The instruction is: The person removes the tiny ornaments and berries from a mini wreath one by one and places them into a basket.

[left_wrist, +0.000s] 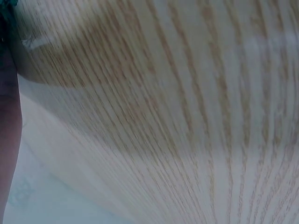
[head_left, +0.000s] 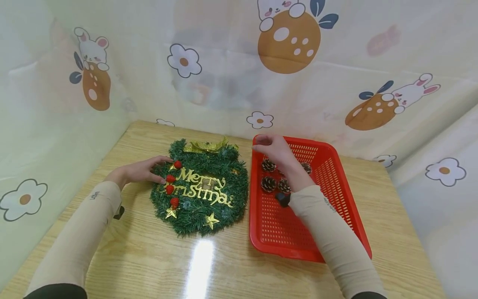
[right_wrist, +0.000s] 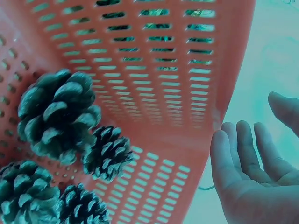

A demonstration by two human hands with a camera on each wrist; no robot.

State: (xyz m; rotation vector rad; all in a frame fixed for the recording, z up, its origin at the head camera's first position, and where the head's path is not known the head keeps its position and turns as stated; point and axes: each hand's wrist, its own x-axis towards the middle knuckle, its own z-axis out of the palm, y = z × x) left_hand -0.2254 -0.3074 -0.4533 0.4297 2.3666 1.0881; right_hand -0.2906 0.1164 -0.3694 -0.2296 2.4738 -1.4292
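Note:
A green Christmas wreath [head_left: 194, 216] lies flat on the table, with gold "Merry Christmas" lettering [head_left: 203, 187], a gold bow [head_left: 205, 146] and gold stars. Several red strawberry ornaments [head_left: 174, 202] line its left side. My left hand [head_left: 145, 170] rests at the wreath's left edge, thumb and fingers spread apart beside the upper strawberries. Only a strip of that hand [left_wrist: 8, 126] shows in the left wrist view. Over the far left corner of the red basket [head_left: 254, 220], my right hand [right_wrist: 259, 172] holds nothing, its fingers loosely bent. Pine cones [right_wrist: 58, 114] sit in the basket below it.
Wood-grain table [head_left: 149, 257] lies under everything, with a bright glare streak near the front. A patterned curtain [head_left: 224, 91] hangs behind and along both sides. The basket stands close to the wreath's right side, its raised rim between them.

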